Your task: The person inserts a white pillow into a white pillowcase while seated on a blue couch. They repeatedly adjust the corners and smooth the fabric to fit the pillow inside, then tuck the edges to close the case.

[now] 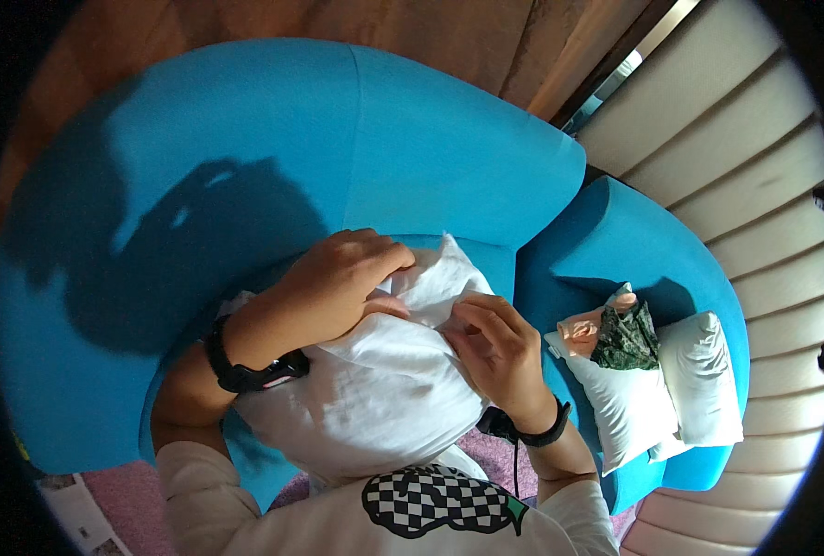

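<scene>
A white cloth-covered pillow (377,396) stands against my chest, its folded top edge between my hands. My left hand (356,274) reaches over its upper side, the thumb and curled fingers gripping the fabric near a gap in the edge. On the other side my right hand (499,347) pinches the same edge between thumb and fingers. One pointed corner of the cloth sticks up between and beyond the hands. Both wrists wear black bands. What lies inside the cover is hidden.
A curved blue sofa (440,146) surrounds the pillow. On its right section lie white pillows (627,410), with a dark green patterned cloth (627,337) and a peach cloth (580,332) on top. Beige padded wall panels (773,236) rise at the right; pink carpet (123,500) shows below.
</scene>
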A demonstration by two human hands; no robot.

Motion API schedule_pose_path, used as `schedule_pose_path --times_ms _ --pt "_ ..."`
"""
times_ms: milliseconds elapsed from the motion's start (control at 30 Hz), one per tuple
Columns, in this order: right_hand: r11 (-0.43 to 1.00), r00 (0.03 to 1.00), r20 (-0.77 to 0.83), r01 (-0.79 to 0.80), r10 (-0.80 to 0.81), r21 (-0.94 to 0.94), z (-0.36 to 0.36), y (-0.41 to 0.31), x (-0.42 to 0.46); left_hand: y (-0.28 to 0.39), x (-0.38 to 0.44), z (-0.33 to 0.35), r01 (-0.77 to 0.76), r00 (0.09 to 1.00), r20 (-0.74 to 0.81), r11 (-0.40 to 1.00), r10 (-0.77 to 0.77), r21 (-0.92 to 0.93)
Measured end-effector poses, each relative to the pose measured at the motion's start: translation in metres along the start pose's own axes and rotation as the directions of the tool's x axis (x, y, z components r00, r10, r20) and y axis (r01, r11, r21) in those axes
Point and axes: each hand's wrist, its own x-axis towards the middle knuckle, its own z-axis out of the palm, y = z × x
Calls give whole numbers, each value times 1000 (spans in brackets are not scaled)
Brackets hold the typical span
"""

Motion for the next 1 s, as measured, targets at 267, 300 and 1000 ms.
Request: schedule_pose_path --times_ms 267,300,1000 --pt "982 992 -89 72 -89 -173 3 6 0 -7 2 22 0 995 -103 994 -11 -108" --pt "979 993 -86 65 -83 -196 -1 2 -2 -5 1 20 27 994 -97 990 -41 -139" --pt "995 971 239 -14 -11 102 -6 28 45 12 -14 9 71 988 123 980 -95 184"
